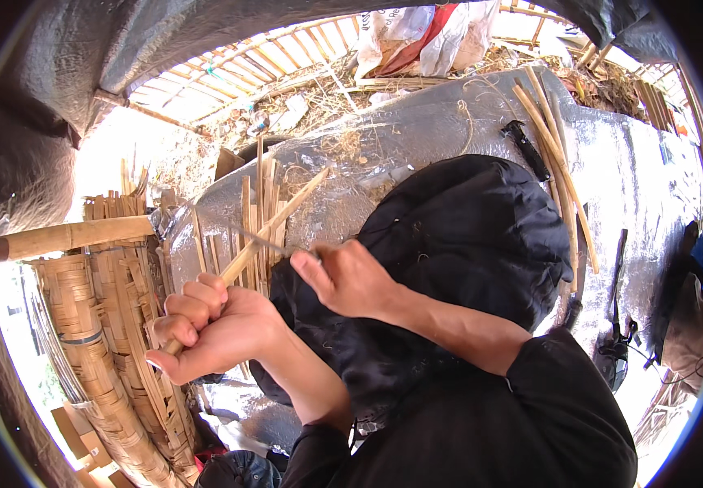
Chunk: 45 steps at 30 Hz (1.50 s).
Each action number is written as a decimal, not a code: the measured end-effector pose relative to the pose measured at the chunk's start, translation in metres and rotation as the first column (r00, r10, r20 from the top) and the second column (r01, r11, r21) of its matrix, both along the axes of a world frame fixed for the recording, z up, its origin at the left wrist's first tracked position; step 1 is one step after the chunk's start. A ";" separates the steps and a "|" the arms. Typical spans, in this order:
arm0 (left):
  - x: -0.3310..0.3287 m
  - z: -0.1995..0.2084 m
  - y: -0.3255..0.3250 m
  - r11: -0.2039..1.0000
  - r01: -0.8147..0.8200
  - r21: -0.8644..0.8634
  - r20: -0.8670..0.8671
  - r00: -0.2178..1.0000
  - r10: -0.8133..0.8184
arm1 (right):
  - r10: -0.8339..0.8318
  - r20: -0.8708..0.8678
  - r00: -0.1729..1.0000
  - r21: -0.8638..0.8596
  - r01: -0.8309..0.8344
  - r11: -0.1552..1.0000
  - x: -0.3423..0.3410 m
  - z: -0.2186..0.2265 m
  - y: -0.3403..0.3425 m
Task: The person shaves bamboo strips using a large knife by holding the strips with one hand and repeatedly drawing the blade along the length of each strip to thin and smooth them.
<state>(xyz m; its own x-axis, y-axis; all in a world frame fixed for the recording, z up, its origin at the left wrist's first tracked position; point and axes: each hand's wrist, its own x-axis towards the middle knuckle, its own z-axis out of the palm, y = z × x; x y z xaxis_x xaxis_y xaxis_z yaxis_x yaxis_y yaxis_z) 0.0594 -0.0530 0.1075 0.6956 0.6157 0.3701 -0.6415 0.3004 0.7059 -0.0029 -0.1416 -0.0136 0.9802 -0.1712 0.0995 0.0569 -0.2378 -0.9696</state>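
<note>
My left hand (217, 321) is closed around the lower part of a bamboo stick (293, 206), which slants up and to the right, away from me. My right hand (350, 279) is wrapped around the handle of a knife, hidden by the fingers. The thin knife blade (255, 237) points to the upper left and crosses the stick just above my left fist; whether it cuts into the bamboo I cannot tell. Below both hands, black cloth (465, 220) covers my lap. Several upright bamboo strips (266, 195) stand behind the stick.
Silver sheeting (636, 187) spreads ahead and to the right. Long bamboo strips (559, 150) lie there beside a black, narrow object (524, 150). Woven bamboo rolls (95, 350) stand at left under a bamboo pole (83, 236). White sacks (453, 45) sit by the far slatted fence (286, 53).
</note>
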 end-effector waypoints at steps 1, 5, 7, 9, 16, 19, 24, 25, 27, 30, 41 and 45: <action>0.001 0.000 0.001 1.000 0.019 0.019 0.000 1.000 -0.019 | 0.012 -0.010 1.000 0.018 -0.012 1.000 0.002 -0.008 0.000; 0.005 -0.002 0.011 0.999 0.026 -0.030 -0.058 0.998 -0.028 | -0.040 -0.285 0.958 -0.083 0.017 0.996 0.011 -0.086 -0.025; -0.001 -0.007 0.021 0.986 0.153 0.062 0.044 0.987 -0.156 | -0.031 -0.290 0.957 -0.087 0.006 0.996 0.017 -0.072 -0.029; -0.004 -0.012 0.024 0.978 0.186 0.091 0.067 0.979 -0.192 | 0.012 -0.214 0.977 -0.017 -0.016 1.000 0.004 -0.033 -0.012; 0.008 -0.012 0.039 0.976 0.215 0.043 0.068 0.974 -0.218 | 0.012 -0.421 0.907 -0.161 -0.087 0.983 0.018 -0.124 -0.044; 0.001 -0.014 0.040 0.977 0.207 0.050 0.047 0.977 -0.209 | 0.023 -0.182 0.983 0.011 -0.021 1.000 0.013 -0.051 -0.009; 0.010 -0.009 0.040 0.993 0.111 -0.043 -0.026 0.993 -0.113 | -0.028 -0.296 0.955 -0.127 -0.010 0.992 0.025 -0.081 -0.027; 0.009 -0.009 0.034 0.998 0.038 -0.051 -0.060 0.997 -0.041 | 0.018 -0.380 0.925 -0.127 -0.072 0.989 0.036 -0.111 -0.042; 0.001 -0.017 0.056 0.978 0.207 0.036 0.051 0.977 -0.208 | 0.063 -0.456 0.888 -0.166 -0.154 0.974 0.044 -0.097 -0.047; -0.002 -0.023 0.056 0.983 0.181 0.034 0.032 0.983 -0.182 | 0.072 -0.217 0.974 -0.028 -0.080 0.996 0.020 -0.043 -0.001; -0.002 -0.025 0.071 0.974 0.227 -0.016 0.055 0.973 -0.225 | 0.150 -0.429 0.891 -0.110 -0.217 0.970 0.038 -0.045 -0.018; -0.006 -0.021 0.063 0.966 0.255 0.045 0.036 0.966 -0.257 | 0.085 -0.363 0.928 -0.143 -0.146 0.979 0.022 -0.056 -0.013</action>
